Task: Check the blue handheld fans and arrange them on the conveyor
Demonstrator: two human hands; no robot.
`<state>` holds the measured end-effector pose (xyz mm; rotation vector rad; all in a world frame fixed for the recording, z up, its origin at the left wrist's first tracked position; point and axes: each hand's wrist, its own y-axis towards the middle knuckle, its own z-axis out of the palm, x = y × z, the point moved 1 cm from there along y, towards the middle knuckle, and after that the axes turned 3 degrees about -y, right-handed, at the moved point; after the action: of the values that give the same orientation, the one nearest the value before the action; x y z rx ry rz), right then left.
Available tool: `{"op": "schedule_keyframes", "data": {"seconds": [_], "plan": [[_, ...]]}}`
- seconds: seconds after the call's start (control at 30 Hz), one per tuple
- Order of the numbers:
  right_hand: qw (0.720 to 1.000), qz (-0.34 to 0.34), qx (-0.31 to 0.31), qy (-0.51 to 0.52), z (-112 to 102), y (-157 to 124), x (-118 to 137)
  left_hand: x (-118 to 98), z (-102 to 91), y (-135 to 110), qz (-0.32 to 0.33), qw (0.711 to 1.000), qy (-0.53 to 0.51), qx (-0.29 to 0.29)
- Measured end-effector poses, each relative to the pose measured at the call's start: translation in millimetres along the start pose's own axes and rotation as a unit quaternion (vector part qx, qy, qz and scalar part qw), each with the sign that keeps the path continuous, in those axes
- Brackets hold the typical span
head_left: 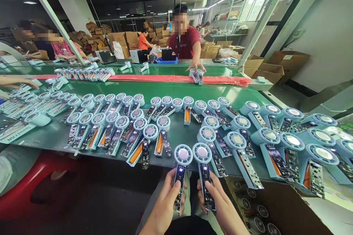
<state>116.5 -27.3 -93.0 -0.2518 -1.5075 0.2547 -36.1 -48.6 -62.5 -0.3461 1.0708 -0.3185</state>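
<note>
The left hand (165,205) grips one small fan (181,169) and the right hand (220,205) grips another fan (204,170) by the green worktop (55,136).

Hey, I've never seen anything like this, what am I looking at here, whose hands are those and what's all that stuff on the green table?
This is a single picture from a camera worn on a person's head, looking forward and down, so the two bare hands at the bottom are that person's own. The left hand holds one small handheld fan by its open handle, where a circuit board shows and a small light glows. The right hand holds a second fan the same way. Both round fan heads rest at the near edge of a long green belt. The belt is covered with rows of the same light blue fans, their handles open. Across the belt, another person's hand rests on a few more.
</note>
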Motion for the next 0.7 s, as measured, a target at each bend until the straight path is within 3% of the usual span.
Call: {"op": "schedule_keyframes", "data": {"seconds": [0.1, 0.27, 0.5, 0.7], "plan": [[0.997, 0.051, 0.029, 0.049, 2.1, -0.6, 2.8, -0.5, 0.0, 0.9, -0.008, 0.999, 0.037, 0.014], [0.989, 0.053, 0.058, 0.122, -1.8, 1.8, 10.8, 1.1, 1.4, 4.9, -0.02, 0.999, 0.031, 0.013], [0.986, 0.069, 0.08, 0.132, -17.9, 6.2, 15.9, 2.9, 15.5, 13.3, -0.003, 1.0, 0.005, 0.024], [0.985, 0.071, 0.088, 0.128, -17.2, 1.8, 19.6, 1.7, 15.8, 10.8, -0.01, 0.999, -0.004, 0.037]]}}
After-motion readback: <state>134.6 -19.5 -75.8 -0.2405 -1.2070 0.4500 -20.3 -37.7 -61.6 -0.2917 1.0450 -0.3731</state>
